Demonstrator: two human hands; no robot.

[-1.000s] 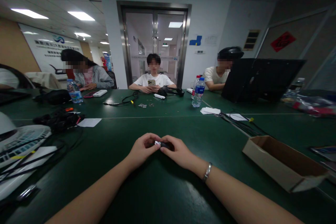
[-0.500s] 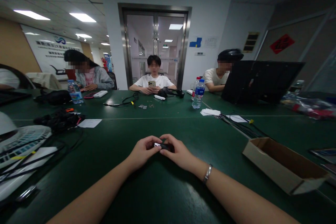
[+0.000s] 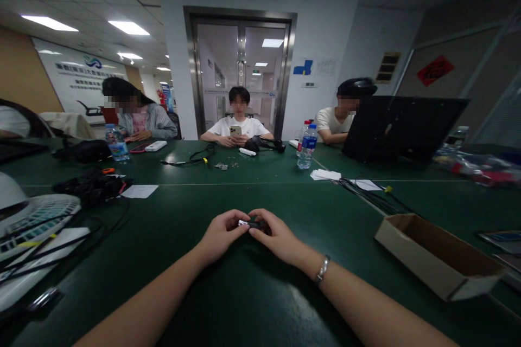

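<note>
Between my two hands, just above the green table (image 3: 195,293), is a small dark cylinder with a shiny silver end (image 3: 244,223). My left hand (image 3: 220,236) pinches the silver end between thumb and fingers. The black part lies in the curled fingers and thumb of my right hand (image 3: 279,236), which hide its far end. A silver bracelet (image 3: 322,270) circles my right wrist. I cannot make out exactly what the small object is.
An open cardboard box (image 3: 427,268) stands on the right. To the left are a white fan (image 3: 49,214), cables and a chrome-ended tool (image 3: 44,299). Bottles (image 3: 307,147), papers (image 3: 140,191) and a monitor (image 3: 407,127) stand farther back. Several people sit across the table.
My fingers have shifted very slightly around the small cylinder, which stays in nearly the same place. The view has moved a little; otherwise things look the same.
</note>
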